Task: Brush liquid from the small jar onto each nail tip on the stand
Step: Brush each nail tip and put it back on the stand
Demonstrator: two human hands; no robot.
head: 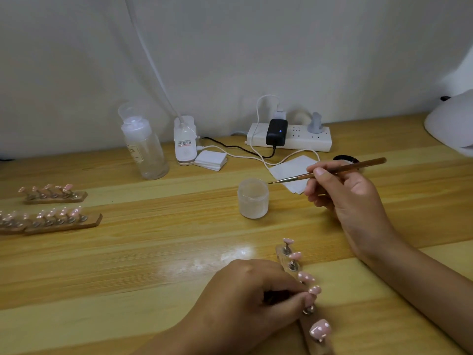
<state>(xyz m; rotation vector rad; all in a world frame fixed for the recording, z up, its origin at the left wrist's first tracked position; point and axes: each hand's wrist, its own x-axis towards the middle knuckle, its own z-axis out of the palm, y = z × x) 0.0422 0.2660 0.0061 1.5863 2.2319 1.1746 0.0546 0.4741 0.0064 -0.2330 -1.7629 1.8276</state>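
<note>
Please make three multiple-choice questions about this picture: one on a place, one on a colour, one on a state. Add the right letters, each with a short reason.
1. Where is the tip of the brush?
A. at the rim of the small jar
B. on a nail tip
C. inside the tall bottle

2. What colour are the nail tips on the near stand?
A. blue
B. pink with white dots
C. black

3. What is the left hand doing?
A. lying flat, away from everything
B. holding the brush
C. holding the near stand

Answers: 1 A, the bristles end just at the jar's right rim; 2 B, each tip is pink and dotted white; 3 C, its fingers curl onto the stand, while the right hand holds the brush.
</note>
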